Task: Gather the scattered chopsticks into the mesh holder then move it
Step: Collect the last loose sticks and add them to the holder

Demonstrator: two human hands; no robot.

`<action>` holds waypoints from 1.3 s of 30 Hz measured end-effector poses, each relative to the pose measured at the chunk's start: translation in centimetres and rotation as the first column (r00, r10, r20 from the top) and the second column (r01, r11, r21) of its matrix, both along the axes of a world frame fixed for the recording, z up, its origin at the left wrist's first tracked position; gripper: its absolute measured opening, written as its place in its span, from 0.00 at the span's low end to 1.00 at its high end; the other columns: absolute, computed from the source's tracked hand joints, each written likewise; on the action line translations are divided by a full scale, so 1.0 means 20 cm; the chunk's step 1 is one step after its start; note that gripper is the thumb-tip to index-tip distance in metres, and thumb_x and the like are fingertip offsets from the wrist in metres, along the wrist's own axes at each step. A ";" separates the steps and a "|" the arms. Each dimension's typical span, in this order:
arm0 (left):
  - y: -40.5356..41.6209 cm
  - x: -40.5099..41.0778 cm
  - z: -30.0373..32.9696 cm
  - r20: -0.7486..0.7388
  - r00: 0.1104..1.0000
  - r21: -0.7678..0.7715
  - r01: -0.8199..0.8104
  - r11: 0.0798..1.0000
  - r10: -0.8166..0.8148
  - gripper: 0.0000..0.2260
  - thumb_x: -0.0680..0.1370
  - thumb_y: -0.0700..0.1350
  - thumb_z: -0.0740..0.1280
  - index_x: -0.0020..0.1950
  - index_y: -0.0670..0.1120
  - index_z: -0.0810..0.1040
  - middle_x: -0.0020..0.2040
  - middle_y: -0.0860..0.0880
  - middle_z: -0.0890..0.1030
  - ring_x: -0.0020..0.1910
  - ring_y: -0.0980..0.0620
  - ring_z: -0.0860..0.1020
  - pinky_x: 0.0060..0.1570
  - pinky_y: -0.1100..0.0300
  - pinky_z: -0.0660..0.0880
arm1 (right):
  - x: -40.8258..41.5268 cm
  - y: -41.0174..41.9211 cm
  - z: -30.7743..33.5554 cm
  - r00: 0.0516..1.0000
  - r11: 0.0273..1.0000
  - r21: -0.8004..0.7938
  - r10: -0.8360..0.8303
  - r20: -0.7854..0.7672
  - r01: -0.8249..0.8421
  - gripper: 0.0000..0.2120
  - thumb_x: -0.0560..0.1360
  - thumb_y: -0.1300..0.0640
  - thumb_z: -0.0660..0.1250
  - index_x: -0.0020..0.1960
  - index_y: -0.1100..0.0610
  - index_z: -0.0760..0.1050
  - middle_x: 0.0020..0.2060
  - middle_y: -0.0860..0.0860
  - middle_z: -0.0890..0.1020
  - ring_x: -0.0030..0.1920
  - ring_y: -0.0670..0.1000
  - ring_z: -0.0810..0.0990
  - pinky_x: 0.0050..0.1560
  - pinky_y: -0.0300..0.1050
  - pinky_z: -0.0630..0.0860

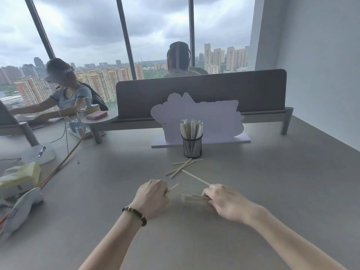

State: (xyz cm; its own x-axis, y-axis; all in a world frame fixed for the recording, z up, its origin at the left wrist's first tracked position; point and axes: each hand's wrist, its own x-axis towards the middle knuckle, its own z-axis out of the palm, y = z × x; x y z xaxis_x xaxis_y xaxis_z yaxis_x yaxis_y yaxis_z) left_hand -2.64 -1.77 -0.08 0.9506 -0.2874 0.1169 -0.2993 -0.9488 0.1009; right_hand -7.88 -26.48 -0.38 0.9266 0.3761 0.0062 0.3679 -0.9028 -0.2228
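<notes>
A black mesh holder [192,148] stands upright on the grey table, filled with wrapped chopsticks [191,128]. Just in front of it lies a loose pile of bare wooden chopsticks [181,167], crossed over one another. One long chopstick [194,177] runs from that pile toward my right hand. My left hand [151,198], with a bead bracelet at the wrist, is closed on a chopstick whose tip [173,187] sticks out to the right. My right hand [224,201] grips a small bundle of wrapped chopsticks [191,198] lying low over the table.
A pale cut-out sign [214,117] stands behind the holder, with a dark desk divider [253,90] beyond it. Two people sit at the far side. At the left are a tissue pack [19,177], a plush toy [21,209], an orange cable [58,166] and a power strip [78,129].
</notes>
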 end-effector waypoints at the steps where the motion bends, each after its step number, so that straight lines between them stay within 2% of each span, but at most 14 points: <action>1: -0.01 0.04 0.03 0.020 1.000 -0.022 -0.002 1.000 0.002 0.09 0.69 0.42 0.63 0.46 0.46 0.80 0.45 0.48 0.82 0.48 0.42 0.80 0.40 0.56 0.72 | 0.03 -0.02 0.01 1.000 0.999 0.022 -0.031 -0.002 0.031 0.09 0.82 0.57 0.60 0.59 0.55 0.75 0.54 0.54 0.77 0.58 0.55 0.76 0.58 0.51 0.74; 6: -0.13 0.28 0.11 0.073 0.997 -0.141 0.019 0.990 -0.008 0.07 0.71 0.44 0.63 0.45 0.47 0.79 0.46 0.48 0.82 0.48 0.42 0.79 0.44 0.53 0.76 | 0.20 -0.09 0.06 0.980 0.979 0.051 -0.197 0.030 0.195 0.07 0.80 0.61 0.59 0.53 0.56 0.75 0.48 0.54 0.73 0.51 0.59 0.79 0.51 0.51 0.74; 9: -0.23 0.44 0.11 0.060 0.997 -0.159 0.047 0.986 -0.038 0.08 0.72 0.42 0.61 0.45 0.45 0.79 0.45 0.47 0.81 0.47 0.41 0.79 0.44 0.51 0.78 | 0.29 -0.09 0.06 0.972 0.972 0.027 -0.235 -0.007 0.235 0.10 0.77 0.69 0.55 0.45 0.55 0.68 0.44 0.51 0.66 0.50 0.60 0.77 0.45 0.47 0.68; 12: -0.29 0.57 0.06 0.031 0.996 -0.145 0.089 0.985 -0.085 0.09 0.75 0.43 0.61 0.47 0.46 0.80 0.49 0.47 0.80 0.50 0.43 0.79 0.46 0.52 0.77 | 0.35 -0.07 0.04 0.973 0.973 0.017 -0.228 -0.045 0.229 0.12 0.74 0.72 0.54 0.45 0.55 0.65 0.47 0.52 0.64 0.51 0.61 0.77 0.48 0.50 0.71; 14: -0.29 0.64 0.03 -0.057 0.990 -0.126 0.119 0.985 -0.126 0.08 0.76 0.46 0.60 0.47 0.47 0.77 0.51 0.47 0.79 0.54 0.43 0.78 0.50 0.51 0.76 | 0.38 -0.05 0.02 0.973 0.974 0.022 -0.223 -0.064 0.225 0.09 0.76 0.69 0.55 0.47 0.56 0.66 0.48 0.53 0.64 0.52 0.63 0.78 0.48 0.52 0.71; 16: -0.28 0.67 0.00 -0.173 0.969 -0.101 0.160 0.982 -0.176 0.06 0.75 0.50 0.59 0.46 0.50 0.74 0.52 0.48 0.78 0.56 0.43 0.76 0.53 0.50 0.76 | 0.41 0.00 0.01 0.977 0.978 0.004 -0.208 -0.056 0.208 0.02 0.81 0.59 0.58 0.52 0.58 0.69 0.51 0.55 0.68 0.54 0.63 0.78 0.49 0.53 0.71; 18: -0.27 0.71 -0.02 -0.222 0.951 -0.087 0.199 0.976 -0.214 0.10 0.72 0.51 0.60 0.50 0.51 0.76 0.54 0.48 0.77 0.58 0.44 0.75 0.56 0.50 0.75 | 0.44 0.02 0.01 0.977 0.979 -0.011 -0.203 -0.068 0.202 0.13 0.81 0.48 0.62 0.56 0.59 0.70 0.55 0.56 0.71 0.55 0.62 0.78 0.52 0.54 0.73; 20: -0.25 0.74 -0.02 -0.187 0.957 -0.076 0.211 0.975 -0.222 0.08 0.72 0.48 0.62 0.49 0.49 0.76 0.51 0.50 0.76 0.57 0.44 0.76 0.52 0.53 0.74 | 0.46 0.04 0.02 0.975 0.976 0.024 -0.216 -0.047 0.218 0.14 0.80 0.47 0.66 0.54 0.58 0.72 0.54 0.56 0.74 0.55 0.61 0.79 0.52 0.52 0.73; 22: -0.25 0.77 -0.01 -0.140 0.965 -0.054 0.215 0.975 -0.221 0.05 0.74 0.44 0.65 0.48 0.47 0.76 0.47 0.50 0.78 0.53 0.43 0.78 0.46 0.54 0.73 | 0.48 0.04 0.02 0.976 0.975 0.047 -0.219 -0.004 0.219 0.08 0.79 0.52 0.67 0.50 0.58 0.74 0.52 0.55 0.77 0.55 0.60 0.80 0.48 0.50 0.72; 26: -0.24 0.80 0.00 -0.156 0.965 -0.098 0.199 0.975 -0.212 0.10 0.76 0.43 0.66 0.56 0.49 0.80 0.51 0.52 0.85 0.52 0.47 0.81 0.49 0.56 0.76 | 0.51 0.02 0.02 0.971 0.971 0.013 -0.238 -0.029 0.239 0.04 0.78 0.57 0.64 0.46 0.56 0.73 0.50 0.56 0.81 0.53 0.61 0.80 0.43 0.48 0.69; 29: -0.24 0.81 0.00 -0.163 0.964 -0.064 0.204 0.977 -0.211 0.10 0.76 0.43 0.65 0.55 0.49 0.80 0.51 0.51 0.85 0.53 0.47 0.81 0.49 0.57 0.76 | 0.51 -0.02 0.04 0.962 0.964 -0.047 -0.264 -0.073 0.261 0.03 0.76 0.58 0.63 0.46 0.57 0.74 0.52 0.56 0.81 0.55 0.60 0.80 0.47 0.48 0.73; 33: -0.27 0.80 0.02 -0.198 0.958 0.031 0.219 0.975 -0.209 0.10 0.71 0.38 0.61 0.48 0.50 0.78 0.45 0.47 0.80 0.45 0.41 0.77 0.47 0.52 0.77 | 0.46 -0.05 0.05 0.959 0.960 -0.066 -0.275 -0.067 0.271 0.07 0.76 0.54 0.63 0.41 0.52 0.66 0.52 0.55 0.78 0.57 0.58 0.78 0.47 0.44 0.66; 35: -0.30 0.79 0.02 -0.184 0.959 0.091 0.236 0.968 -0.216 0.09 0.68 0.37 0.62 0.43 0.49 0.73 0.41 0.44 0.78 0.40 0.40 0.74 0.41 0.50 0.76 | 0.44 -0.06 0.06 0.954 0.954 -0.038 -0.299 -0.029 0.297 0.07 0.76 0.52 0.62 0.44 0.54 0.67 0.51 0.54 0.79 0.56 0.57 0.78 0.45 0.45 0.65; 39: -0.34 0.76 0.01 -0.128 0.967 0.158 0.239 0.958 -0.221 0.07 0.71 0.36 0.62 0.48 0.40 0.75 0.52 0.40 0.80 0.51 0.38 0.79 0.40 0.56 0.67 | 0.43 -0.08 0.11 0.942 0.941 0.064 -0.330 -0.063 0.334 0.09 0.77 0.54 0.61 0.55 0.55 0.71 0.48 0.53 0.82 0.52 0.58 0.79 0.44 0.49 0.69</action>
State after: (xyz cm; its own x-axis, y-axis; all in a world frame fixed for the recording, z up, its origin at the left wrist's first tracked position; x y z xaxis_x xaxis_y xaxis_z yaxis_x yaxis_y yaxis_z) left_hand 12.62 -8.56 0.09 0.8607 -0.5065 -0.0523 -0.5077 -0.8614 -0.0126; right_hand 0.68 -28.05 1.77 0.9985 0.0476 -0.0279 0.0370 -0.9525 -0.3024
